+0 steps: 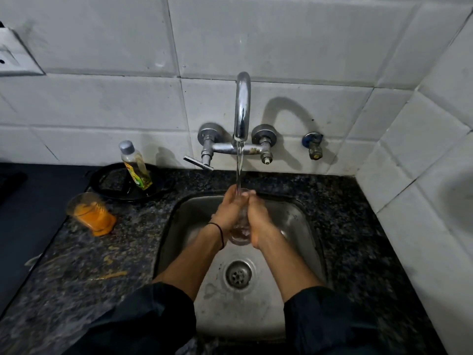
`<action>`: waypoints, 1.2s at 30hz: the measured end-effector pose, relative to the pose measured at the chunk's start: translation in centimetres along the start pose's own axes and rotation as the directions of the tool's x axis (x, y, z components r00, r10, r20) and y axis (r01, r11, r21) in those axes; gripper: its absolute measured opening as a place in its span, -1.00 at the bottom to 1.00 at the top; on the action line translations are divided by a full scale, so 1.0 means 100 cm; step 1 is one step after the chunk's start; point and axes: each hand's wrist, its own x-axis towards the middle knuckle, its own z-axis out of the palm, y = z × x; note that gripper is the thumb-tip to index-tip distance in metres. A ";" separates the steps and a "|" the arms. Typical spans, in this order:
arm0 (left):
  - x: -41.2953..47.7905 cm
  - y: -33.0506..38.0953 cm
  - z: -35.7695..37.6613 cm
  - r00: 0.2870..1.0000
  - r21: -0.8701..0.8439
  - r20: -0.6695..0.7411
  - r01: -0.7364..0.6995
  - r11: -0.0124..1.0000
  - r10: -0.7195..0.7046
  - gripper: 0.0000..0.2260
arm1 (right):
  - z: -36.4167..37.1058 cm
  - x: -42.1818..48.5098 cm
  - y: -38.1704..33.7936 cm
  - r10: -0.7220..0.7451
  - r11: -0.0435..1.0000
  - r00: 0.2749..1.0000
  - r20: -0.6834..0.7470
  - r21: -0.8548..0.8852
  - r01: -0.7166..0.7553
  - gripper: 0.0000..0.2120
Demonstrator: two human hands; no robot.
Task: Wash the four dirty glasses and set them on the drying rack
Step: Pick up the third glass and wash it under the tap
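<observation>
Over the sink [302, 226], a clear glass [240, 234] is clasped in a tight grip, the left hand [227, 213] and right hand [258, 221] curled round its sides. Its mouth is met by water from the tap [242, 106]. Left of the sink, an orange-stained glass [89, 213] is seen on the counter [358, 226].

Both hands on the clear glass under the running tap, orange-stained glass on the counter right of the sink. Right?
No. Head view shows the orange-stained glass on the counter left of the sink, not right. The rest holds: left hand and right hand grip the clear glass under the running tap.
</observation>
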 end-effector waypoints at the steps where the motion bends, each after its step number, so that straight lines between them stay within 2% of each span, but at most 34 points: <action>1: 0.000 0.002 -0.002 1.000 -0.007 0.013 0.007 1.000 -0.007 -0.84 | -0.004 0.000 0.000 0.066 0.994 0.996 0.056 0.084 -0.071 -0.55; 3: 0.009 0.003 -0.010 0.996 -0.073 0.027 0.082 0.994 -0.081 -0.64 | -0.007 0.005 0.005 0.142 0.965 0.980 0.142 0.201 -0.169 -0.47; 4: 0.013 0.004 -0.013 0.991 -0.105 0.036 0.131 0.986 -0.128 -0.59 | -0.005 0.004 0.008 0.150 0.965 0.979 0.140 0.194 -0.176 -0.45; 7: 0.026 0.005 -0.013 0.978 -0.023 -0.094 0.186 0.982 -0.188 -0.57 | 0.004 0.000 0.008 0.026 0.998 0.996 0.082 -0.057 -0.021 -0.58; 9: 0.032 0.006 -0.007 0.978 0.206 -0.204 0.087 0.975 -0.044 -0.55 | 0.008 -0.004 0.006 -0.140 0.967 0.986 0.086 -0.204 0.155 -0.55; 11: 0.030 0.008 0.001 0.976 0.428 -0.189 -0.018 0.903 0.109 -0.59 | 0.007 -0.007 0.002 -0.217 0.946 0.975 0.046 -0.235 0.221 -0.55; 12: 0.030 0.008 0.004 0.977 0.457 -0.159 -0.052 0.888 0.139 -0.61 | 0.004 -0.005 0.001 -0.227 0.953 0.974 0.022 -0.200 0.227 -0.58; 14: 0.028 0.010 0.006 0.982 0.368 -0.109 -0.102 0.924 0.152 -0.63 | -0.003 -0.004 -0.003 -0.136 0.990 0.990 0.032 -0.023 0.137 -0.60; 16: 0.030 0.010 0.002 0.991 0.237 -0.013 -0.129 0.963 0.136 -0.73 | -0.011 -0.002 -0.003 -0.013 0.985 0.995 0.099 0.175 -0.004 -0.51; 17: 0.027 0.014 0.001 0.990 0.189 0.027 -0.138 0.972 0.136 -0.80 | -0.013 0.000 0.000 0.009 0.980 0.994 0.111 0.197 -0.031 -0.49; 19: 0.028 0.013 0.000 0.990 0.189 -0.032 -0.127 0.974 0.135 -0.84 | -0.011 -0.004 0.005 -0.004 0.994 0.994 0.107 0.111 -0.008 -0.51; 21: 0.032 0.007 0.000 0.961 0.365 -0.189 -0.120 0.923 0.199 -0.75 | -0.003 -0.005 0.009 -0.106 0.991 0.990 0.094 -0.072 0.112 -0.62; 23: 0.032 0.000 -0.001 0.938 0.465 -0.243 -0.111 0.878 0.247 -0.71 | 0.004 -0.005 0.013 -0.231 0.950 0.969 0.082 -0.197 0.243 -0.63; 26: 0.024 -0.007 -0.004 0.951 0.370 -0.192 -0.161 0.915 0.244 -0.71 | 0.003 -0.004 0.009 -0.226 0.962 0.973 0.054 -0.147 0.232 -0.60; 28: 0.014 -0.006 -0.007 0.958 0.249 -0.180 -0.177 0.952 0.225 -0.68 | -0.002 -0.008 0.003 -0.077 0.995 0.991 0.110 0.066 0.069 -0.58; 29: 0.013 -0.005 -0.009 0.966 0.153 -0.197 -0.139 0.979 0.168 -0.67 | -0.004 -0.011 0.002 -0.014 0.992 0.988 0.155 0.127 -0.006 -0.56; 31: 0.012 -0.002 -0.012 0.973 -0.001 -0.222 -0.060 0.998 0.058 -0.66 | 0.001 -0.009 0.008 -0.002 0.995 0.981 0.196 0.101 -0.019 -0.56; 34: 0.012 -0.001 -0.015 0.947 0.158 -0.313 -0.029 0.987 0.078 -0.51 | 0.016 0.000 0.016 -0.178 0.977 0.973 0.150 -0.090 0.193 -0.59; 36: 0.007 -0.009 -0.012 0.941 0.191 -0.308 -0.083 0.978 0.140 -0.56 | 0.023 0.006 0.012 -0.305 0.917 0.942 0.136 -0.226 0.330 -0.59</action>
